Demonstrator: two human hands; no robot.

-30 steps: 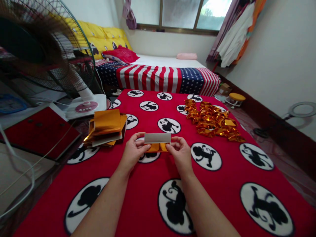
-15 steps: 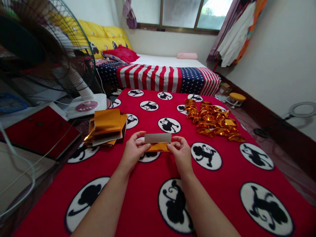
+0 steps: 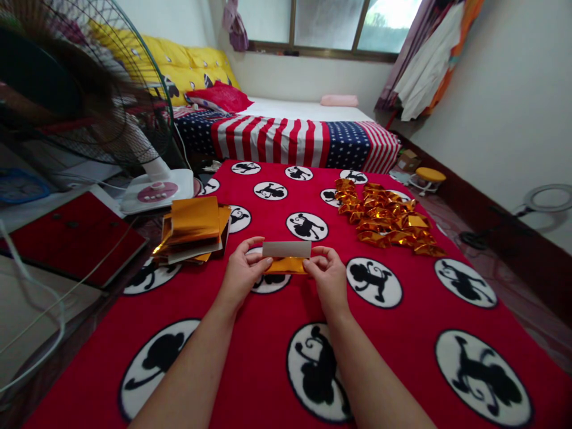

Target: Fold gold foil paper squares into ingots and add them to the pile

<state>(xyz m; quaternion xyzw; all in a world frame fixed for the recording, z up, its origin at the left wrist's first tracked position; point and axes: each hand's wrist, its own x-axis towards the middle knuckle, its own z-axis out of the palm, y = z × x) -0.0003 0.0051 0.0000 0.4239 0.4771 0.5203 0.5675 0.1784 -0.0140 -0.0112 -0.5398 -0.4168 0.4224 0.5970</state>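
A partly folded sheet of gold foil paper (image 3: 286, 264) is stretched between my two hands, just above the red cloth. Its far strip shows a pale grey back, while the near part shows shiny gold. My left hand (image 3: 243, 265) pinches the left end between thumb and fingers. At the right end, my right hand (image 3: 328, 273) grips it the same way. To the left lies an untidy stack of flat gold foil sheets (image 3: 195, 219). Several folded gold foil pieces (image 3: 386, 217) are heaped at the right, far side of the cloth.
The red cloth (image 3: 250, 381) with monkey circles covers the surface under my hands. A fan (image 3: 156, 189) stands at the left beside a dark red panel (image 3: 74, 229) and loose cables. A bed (image 3: 286, 140) lies beyond. A small yellow stool (image 3: 429, 175) is at the right.
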